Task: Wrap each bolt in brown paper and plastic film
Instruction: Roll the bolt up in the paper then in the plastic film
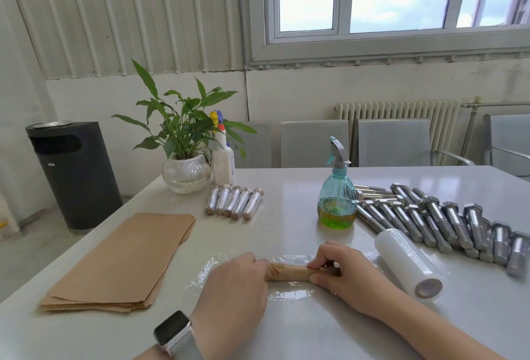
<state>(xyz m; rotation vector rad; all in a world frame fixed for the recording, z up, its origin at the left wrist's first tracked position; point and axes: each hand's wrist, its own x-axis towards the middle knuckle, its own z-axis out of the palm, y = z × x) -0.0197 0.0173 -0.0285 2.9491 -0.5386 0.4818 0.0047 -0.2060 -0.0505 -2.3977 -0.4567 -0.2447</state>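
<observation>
A bolt rolled in brown paper (289,272) lies across a sheet of clear plastic film (289,293) on the white table. My left hand (238,282) grips its left end. My right hand (338,268) pinches its right end with curled fingers. A stack of brown paper sheets (120,262) lies to the left. A roll of plastic film (410,263) rests to the right. Several bare steel bolts (447,219) are heaped at the far right. Several wrapped bolts (233,202) lie side by side farther back.
A teal spray bottle (337,193) with green liquid stands behind the film. A potted plant in a glass bowl (186,176) and a white spray bottle (223,159) stand at the table's far left corner. A black bin (74,176) stands on the floor at left.
</observation>
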